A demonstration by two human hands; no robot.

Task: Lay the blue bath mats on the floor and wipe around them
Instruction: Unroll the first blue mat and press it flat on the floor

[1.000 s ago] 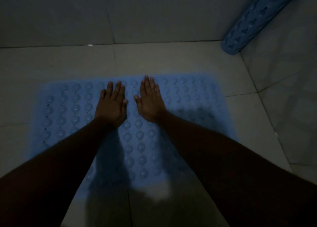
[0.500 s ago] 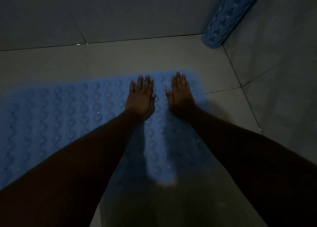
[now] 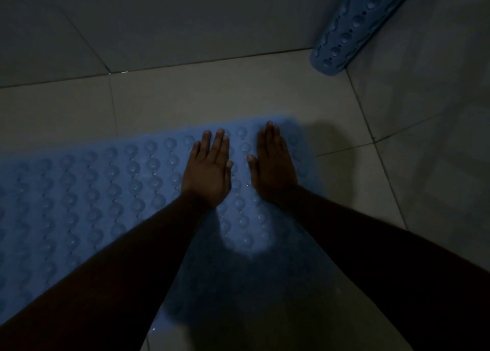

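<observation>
A blue bath mat (image 3: 87, 199) with rows of round bumps lies flat on the tiled floor and runs off the left edge of the view. My left hand (image 3: 208, 170) rests palm down on the mat near its right end, fingers nearly together. My right hand (image 3: 273, 165) lies flat beside it, close to the mat's right edge. Neither hand holds anything. A second blue mat (image 3: 352, 26), rolled up, leans in the far right corner against the wall.
Grey floor tiles (image 3: 212, 93) lie beyond the mat, ending at the back wall (image 3: 185, 19). A side wall (image 3: 437, 111) rises on the right. The room is dim, and my arms cast shadows over the near part of the mat.
Both hands have slid to the right along the mat, from its middle to its right end, staying flat. The view has followed them, so the mat's left part has left the frame.
</observation>
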